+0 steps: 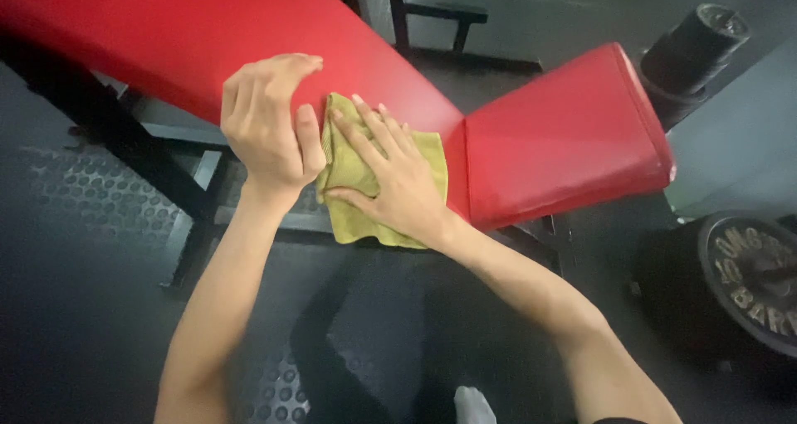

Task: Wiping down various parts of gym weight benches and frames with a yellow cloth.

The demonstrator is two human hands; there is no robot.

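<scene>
A red padded bench (564,134) runs from the upper left to the right, made of a long pad and a shorter pad joined at a seam. A yellow-green cloth (344,175) lies draped over the near edge of the long pad by the seam. My right hand (394,179) presses flat on the cloth with fingers spread. My left hand (270,125) rests on the pad's edge just left of the cloth, fingers curled, thumb against the cloth's left side.
The black metal bench frame (191,200) stands below the pad on a dark rubber floor (75,225). Black weight plates (747,275) sit at the right, and another stack (689,51) at the upper right. My shoe tip (473,406) shows at the bottom.
</scene>
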